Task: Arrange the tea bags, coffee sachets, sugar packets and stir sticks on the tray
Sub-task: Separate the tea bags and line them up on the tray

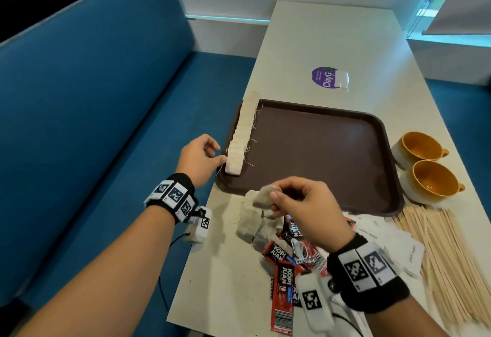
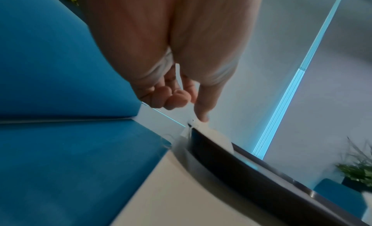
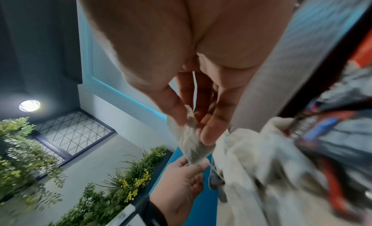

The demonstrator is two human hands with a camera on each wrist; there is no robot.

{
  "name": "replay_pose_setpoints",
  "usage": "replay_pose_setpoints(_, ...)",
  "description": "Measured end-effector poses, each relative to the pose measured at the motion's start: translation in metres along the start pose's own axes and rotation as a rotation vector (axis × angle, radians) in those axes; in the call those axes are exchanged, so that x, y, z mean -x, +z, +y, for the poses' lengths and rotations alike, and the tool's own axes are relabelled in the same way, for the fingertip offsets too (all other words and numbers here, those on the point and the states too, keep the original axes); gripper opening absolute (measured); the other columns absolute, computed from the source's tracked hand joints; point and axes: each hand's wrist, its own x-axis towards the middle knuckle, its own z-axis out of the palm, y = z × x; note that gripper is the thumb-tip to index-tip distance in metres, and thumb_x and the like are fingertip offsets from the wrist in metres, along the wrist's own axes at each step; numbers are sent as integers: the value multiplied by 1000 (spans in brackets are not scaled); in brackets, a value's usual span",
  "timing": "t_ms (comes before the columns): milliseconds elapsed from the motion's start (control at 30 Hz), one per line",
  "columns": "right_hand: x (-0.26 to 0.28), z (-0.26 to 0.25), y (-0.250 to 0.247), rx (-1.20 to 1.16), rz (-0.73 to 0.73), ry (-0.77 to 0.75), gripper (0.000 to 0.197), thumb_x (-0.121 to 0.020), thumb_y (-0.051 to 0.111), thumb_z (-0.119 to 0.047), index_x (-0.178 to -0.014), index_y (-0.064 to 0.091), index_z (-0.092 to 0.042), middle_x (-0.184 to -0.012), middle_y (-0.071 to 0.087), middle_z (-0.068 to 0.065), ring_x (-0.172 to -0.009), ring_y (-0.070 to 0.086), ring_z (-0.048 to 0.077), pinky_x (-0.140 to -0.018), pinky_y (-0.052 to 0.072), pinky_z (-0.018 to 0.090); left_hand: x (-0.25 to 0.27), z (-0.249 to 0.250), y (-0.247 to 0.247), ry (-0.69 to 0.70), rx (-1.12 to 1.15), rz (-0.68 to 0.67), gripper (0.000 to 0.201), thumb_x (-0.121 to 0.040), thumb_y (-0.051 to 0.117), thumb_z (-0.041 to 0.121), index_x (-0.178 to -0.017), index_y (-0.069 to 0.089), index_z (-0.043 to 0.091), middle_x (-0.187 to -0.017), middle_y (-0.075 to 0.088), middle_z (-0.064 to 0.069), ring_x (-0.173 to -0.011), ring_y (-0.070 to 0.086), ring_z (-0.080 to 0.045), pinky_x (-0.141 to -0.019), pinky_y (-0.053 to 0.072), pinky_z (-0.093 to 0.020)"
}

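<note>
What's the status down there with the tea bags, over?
Right hand pinches one tea bag; left hand steadies the row of tea bags on tray. Nothing in the way.

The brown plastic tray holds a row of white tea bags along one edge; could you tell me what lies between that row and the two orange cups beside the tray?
In the head view, only bare brown tray floor lies between the row of white tea bags and the two orange cups.

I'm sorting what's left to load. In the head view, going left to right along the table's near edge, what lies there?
Loose tea bags → coffee sachets → sugar packets → stir sticks.
</note>
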Motion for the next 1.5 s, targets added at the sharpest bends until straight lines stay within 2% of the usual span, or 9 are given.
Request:
replay_pose_setpoints(267, -95, -25, 15, 373, 33, -155, 9, -94, 69, -28, -98, 76, -27, -89, 74, -12, -85, 67, 2, -78, 53, 20, 13, -11, -5, -38, 78, -92, 19, -89, 75, 14, -98, 61, 24, -98, 66, 6, -84, 62, -13, -77, 47, -28)
replay_pose_setpoints(400, -123, -20, 39, 495, -126, -99, 6, -95, 69, -29, -96, 75, -28, -93, 73, -7, -89, 69, 13, -86, 56, 32, 23, -15, -6, 8, 126, -132, 24, -87, 75, 7, -98, 65, 26, -106, 66, 8, -74, 60, -10, -71, 48, -21)
replay_pose_setpoints(533, -138, -12, 54, 425, -210, 51, 6, -97, 68, -24, -93, 70, -21, -75, 76, 7, -69, 75, 24, -77, 64, 42, 31, -13, -9, 42, 167, -160, 26, -86, 66, -3, -101, 67, 19, -102, 66, 5, -63, 51, -9, -61, 50, -16)
replay_pose_setpoints(667, -144, -10, 61, 451, -214, 112, 8, -97, 67, -18, -88, 68, -19, -79, 77, 14, -74, 77, 30, -79, 64, 46, 28, -15, -7, 11, 132, -139, 16, -88, 74, 13, -97, 66, 23, -94, 65, 5, -68, 54, -6, -68, 45, -16)
replay_pose_setpoints(800, -149, -11, 58, 464, -109, 58, 16, -89, 77, -19, -101, 66, -22, -83, 74, 8, -67, 76, 24, -74, 64, 45, 25, -12, -3, -44, 124, -96, 26, -86, 82, 32, -94, 63, 17, -85, 66, 3, -71, 58, -10, -65, 45, -20)
replay_pose_setpoints(933, -152, -4, 54, 482, -8, 7, 22, -81, 82, -16, -88, 62, -23, -85, 71, 4, -72, 74, 23, -75, 63, 45, 23, -10, 2, -94, 68, -89, 34, -82, 85, 34, -90, 57, 16, -77, 59, 3, -66, 52, -12, -62, 44, -26)
replay_pose_setpoints(1100, -152, -1, 58, 672, -212, 21, 13, -79, 85, -23, -79, 73, -26, -89, 72, -5, -83, 70, 13, -76, 58, 29, 24, -7, 3, -113, 15, -82, 42, -78, 89, 30, -95, 57, 10, -72, 55, 4, -60, 49, -10, -52, 36, -18)
replay_pose_setpoints(1267, -155, -4, 62, 703, -264, 18, 14, -80, 85, -20, -75, 75, -29, -81, 70, -10, -80, 66, 8, -69, 50, 21, 23, -3, 1, -113, 13, -75, 41, -74, 90, 28, -93, 56, 15, -78, 58, 3, -67, 52, -12, -59, 40, -26)
replay_pose_setpoints(1500, -135, -15, 19, 488, -117, -22, 5, -84, 81, -27, -82, 76, -27, -81, 74, -6, -75, 67, 9, -81, 60, 36, 39, 3, -11, -13, 114, -29, 20, -87, 79, 21, -89, 59, 17, -79, 60, 4, -69, 53, -11, -68, 47, -26)
